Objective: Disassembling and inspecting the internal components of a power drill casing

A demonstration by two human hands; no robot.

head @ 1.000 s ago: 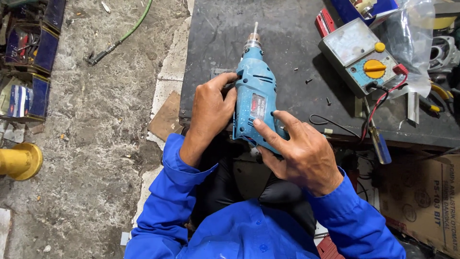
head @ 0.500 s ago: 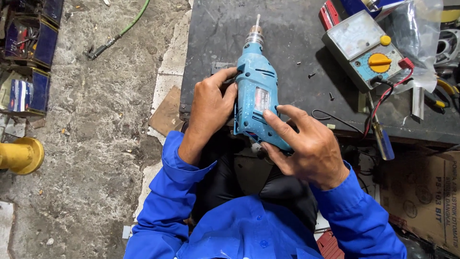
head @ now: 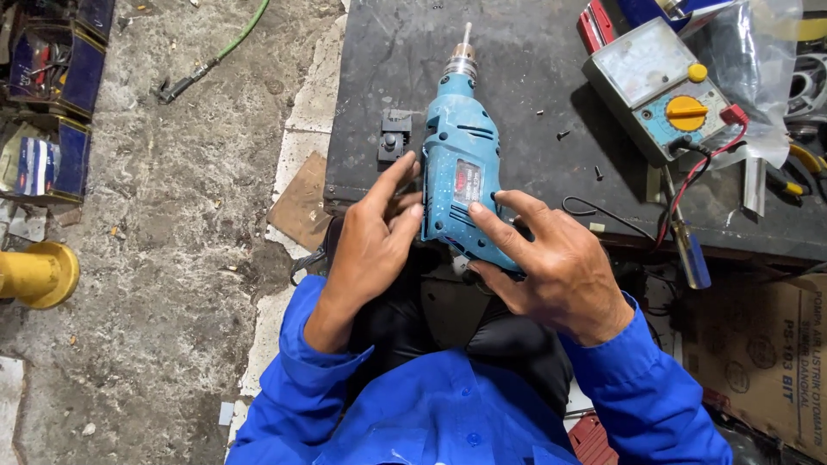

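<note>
Far left, dark blue boxes (head: 53, 60) on the concrete floor, contents unclear; yellow round object (head: 34, 274) near left. Left hand (head: 370, 245) rests fingers loosely spread on the left side of the blue drill (head: 463, 172), not clamped. The drill lies at the near edge of the dark table (head: 517, 77), bit pointing far, a red-grey label on its body. Right hand (head: 551, 267) grips its handle end. Analog meter (head: 663, 90) far right; brown carton (head: 762, 344) near right.

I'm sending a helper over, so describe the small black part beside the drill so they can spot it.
On the dark worktop, look just left of the blue drill, above the left hand. The small black part lies flat there, squarish with a round knob, unlike the scattered screws.
</note>
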